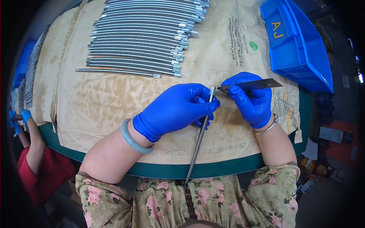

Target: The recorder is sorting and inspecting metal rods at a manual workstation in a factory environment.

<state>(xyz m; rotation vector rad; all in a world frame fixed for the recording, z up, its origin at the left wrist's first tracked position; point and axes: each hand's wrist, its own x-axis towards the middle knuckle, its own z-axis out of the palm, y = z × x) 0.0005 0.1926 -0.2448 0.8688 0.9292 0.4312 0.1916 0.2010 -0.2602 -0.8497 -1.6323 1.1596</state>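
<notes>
My left hand, in a blue glove, is closed round a slim metal rod. The rod slants from its shiny stepped upper end, just beyond my fingers, down to the front of my floral top. In a pinch, my blue-gloved right hand holds a flat metal blade. Its narrow dark tip points left, close to the rod's upper end; I cannot tell whether they touch. Beyond my hands, a row of similar metal rods lies side by side, with one rod slightly apart at the near side.
Brown paper sacking covers the green-edged table. At the far right a blue plastic bin stands tilted. Another person in a red top works at the left with gloved hands, near more stacked rods.
</notes>
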